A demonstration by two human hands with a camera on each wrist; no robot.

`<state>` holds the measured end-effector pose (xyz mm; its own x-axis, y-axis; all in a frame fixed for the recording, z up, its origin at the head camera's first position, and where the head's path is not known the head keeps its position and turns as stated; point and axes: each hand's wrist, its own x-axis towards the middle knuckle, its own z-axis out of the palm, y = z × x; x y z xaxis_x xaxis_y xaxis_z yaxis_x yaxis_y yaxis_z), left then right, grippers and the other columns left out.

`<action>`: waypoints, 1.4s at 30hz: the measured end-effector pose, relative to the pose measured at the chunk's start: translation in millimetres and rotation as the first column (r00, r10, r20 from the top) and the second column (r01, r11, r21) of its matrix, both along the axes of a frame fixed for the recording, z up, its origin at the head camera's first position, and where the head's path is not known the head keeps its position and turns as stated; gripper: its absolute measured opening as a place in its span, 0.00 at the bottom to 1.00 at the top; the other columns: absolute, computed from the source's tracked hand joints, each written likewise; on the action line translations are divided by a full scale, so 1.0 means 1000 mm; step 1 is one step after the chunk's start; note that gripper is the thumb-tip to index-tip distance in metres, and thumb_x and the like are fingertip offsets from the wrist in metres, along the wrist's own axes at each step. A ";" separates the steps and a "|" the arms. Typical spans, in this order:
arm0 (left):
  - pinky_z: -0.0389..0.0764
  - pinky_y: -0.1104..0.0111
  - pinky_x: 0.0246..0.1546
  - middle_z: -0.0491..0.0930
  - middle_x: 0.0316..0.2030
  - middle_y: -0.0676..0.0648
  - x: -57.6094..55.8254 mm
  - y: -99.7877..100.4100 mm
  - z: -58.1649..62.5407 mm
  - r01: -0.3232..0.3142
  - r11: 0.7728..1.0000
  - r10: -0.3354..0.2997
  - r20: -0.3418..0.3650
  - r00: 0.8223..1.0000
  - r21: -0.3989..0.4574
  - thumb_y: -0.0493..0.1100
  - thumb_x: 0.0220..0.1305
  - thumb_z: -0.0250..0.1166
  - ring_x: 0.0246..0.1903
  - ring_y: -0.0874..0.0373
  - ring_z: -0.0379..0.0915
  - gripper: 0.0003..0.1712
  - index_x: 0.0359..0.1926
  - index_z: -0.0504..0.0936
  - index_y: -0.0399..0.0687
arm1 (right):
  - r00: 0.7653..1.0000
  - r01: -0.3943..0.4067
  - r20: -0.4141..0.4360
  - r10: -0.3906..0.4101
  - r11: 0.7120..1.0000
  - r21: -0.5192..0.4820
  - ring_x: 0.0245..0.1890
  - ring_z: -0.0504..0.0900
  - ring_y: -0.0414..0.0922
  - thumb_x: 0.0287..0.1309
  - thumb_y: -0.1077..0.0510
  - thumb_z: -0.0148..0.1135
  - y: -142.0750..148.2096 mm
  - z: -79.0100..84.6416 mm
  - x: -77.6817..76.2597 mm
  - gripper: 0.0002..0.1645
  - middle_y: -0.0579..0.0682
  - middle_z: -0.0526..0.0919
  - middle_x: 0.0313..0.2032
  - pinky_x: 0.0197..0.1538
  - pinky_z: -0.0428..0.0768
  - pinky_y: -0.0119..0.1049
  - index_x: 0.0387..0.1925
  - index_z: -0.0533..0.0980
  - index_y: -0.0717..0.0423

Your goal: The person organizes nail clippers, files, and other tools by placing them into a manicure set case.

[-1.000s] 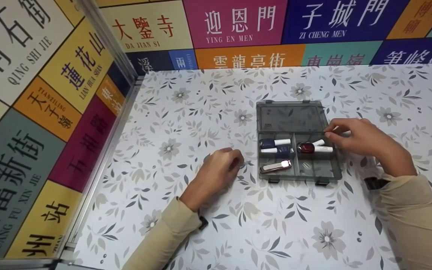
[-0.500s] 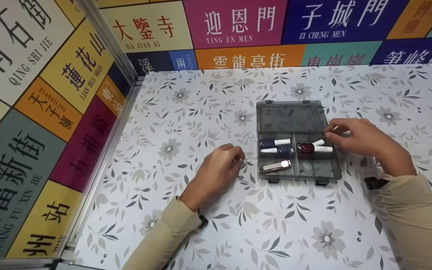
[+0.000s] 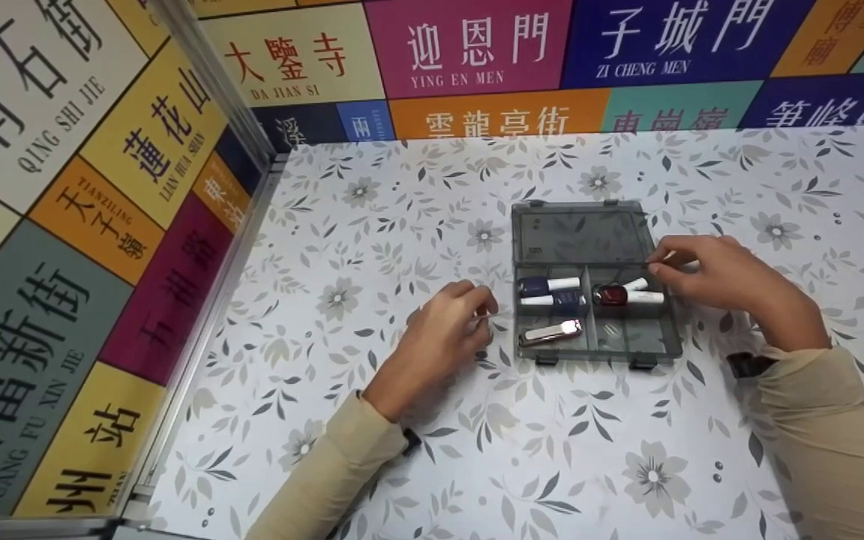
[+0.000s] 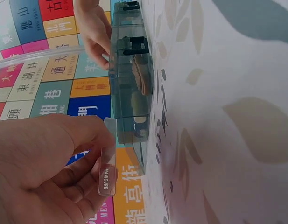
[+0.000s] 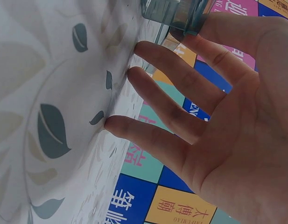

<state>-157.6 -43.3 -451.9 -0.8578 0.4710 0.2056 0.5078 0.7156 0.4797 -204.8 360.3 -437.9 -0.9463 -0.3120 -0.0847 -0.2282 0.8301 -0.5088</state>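
My left hand (image 3: 448,330) is just left of the box, above the table. Between its thumb and fingers it pinches a clear, flat nail file (image 4: 108,163) lettered MANICURE. A grey see-through compartment box (image 3: 646,339) lies with its lid (image 3: 580,234) folded back. My right hand (image 3: 728,279) grips the box's right edge near the hinge with thumb and forefinger; its other fingertips (image 5: 115,123) touch the table. Two dark blue nail polish bottles (image 3: 568,302) lie in the back left compartment. A dark red bottle (image 3: 612,295) shares the back right with another white-capped one. Nail clippers (image 3: 552,331) lie front left.
The table (image 3: 417,465) has a white cloth with grey leaves and flowers. A wall of coloured sign panels (image 3: 469,45) borders its back, and more panels (image 3: 162,285) run along the left. Two black latches (image 3: 643,365) stick out from the box's front edge.
My left hand has moved slightly up and right, towards the box, and the nail file now shows at its fingertips. The right hand and the box look almost unmoved.
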 end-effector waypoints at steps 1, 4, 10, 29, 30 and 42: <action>0.85 0.66 0.37 0.84 0.45 0.50 0.000 0.001 0.000 0.000 1.000 0.000 -0.004 1.000 0.001 0.33 0.64 0.67 0.40 0.59 0.80 0.12 0.47 0.87 0.51 | 1.000 -0.001 0.000 0.001 1.000 0.001 0.57 0.88 0.65 0.78 0.52 0.63 0.000 0.000 0.000 0.09 0.60 0.92 0.50 0.54 0.83 0.62 0.50 0.85 0.50; 0.85 0.66 0.37 0.83 0.45 0.51 0.000 0.004 0.002 0.015 1.000 -0.015 -0.023 1.000 0.015 0.32 0.63 0.66 0.40 0.58 0.80 0.13 0.46 0.86 0.51 | 1.000 -0.004 -0.003 0.004 1.000 0.004 0.56 0.89 0.65 0.78 0.52 0.63 0.000 0.000 0.000 0.09 0.60 0.93 0.50 0.54 0.83 0.63 0.50 0.85 0.50; 0.86 0.68 0.40 0.83 0.42 0.50 -0.002 0.009 0.006 0.068 0.997 -0.065 -0.077 0.995 0.032 0.32 0.61 0.68 0.41 0.58 0.81 0.12 0.44 0.85 0.48 | 1.000 -0.012 0.004 0.012 1.000 -0.011 0.56 0.88 0.68 0.78 0.52 0.62 0.002 -0.001 0.000 0.09 0.61 0.92 0.50 0.55 0.84 0.66 0.50 0.84 0.51; 0.85 0.70 0.42 0.82 0.41 0.52 -0.006 0.046 0.010 0.163 0.986 -0.166 -0.170 0.971 -0.033 0.32 0.59 0.67 0.43 0.59 0.79 0.13 0.44 0.85 0.49 | 1.000 -0.013 -0.004 0.013 1.000 -0.008 0.57 0.88 0.67 0.78 0.51 0.63 0.001 -0.001 0.000 0.09 0.60 0.92 0.51 0.56 0.83 0.67 0.49 0.84 0.50; 0.85 0.70 0.42 0.82 0.41 0.52 -0.007 0.049 0.010 0.163 0.986 -0.166 -0.170 0.971 -0.033 0.32 0.59 0.67 0.43 0.59 0.79 0.13 0.44 0.85 0.50 | 1.000 -0.014 -0.008 0.014 1.000 -0.006 0.57 0.89 0.66 0.78 0.52 0.63 0.001 -0.001 0.000 0.09 0.60 0.92 0.50 0.56 0.83 0.66 0.49 0.84 0.50; 0.85 0.72 0.45 0.83 0.41 0.53 -0.011 0.076 0.012 0.206 0.977 -0.213 -0.160 0.964 -0.060 0.32 0.59 0.68 0.46 0.59 0.80 0.14 0.44 0.86 0.50 | 1.000 -0.017 -0.014 0.017 1.000 -0.024 0.56 0.89 0.65 0.77 0.54 0.63 0.002 -0.002 0.000 0.07 0.59 0.93 0.50 0.56 0.84 0.66 0.48 0.85 0.50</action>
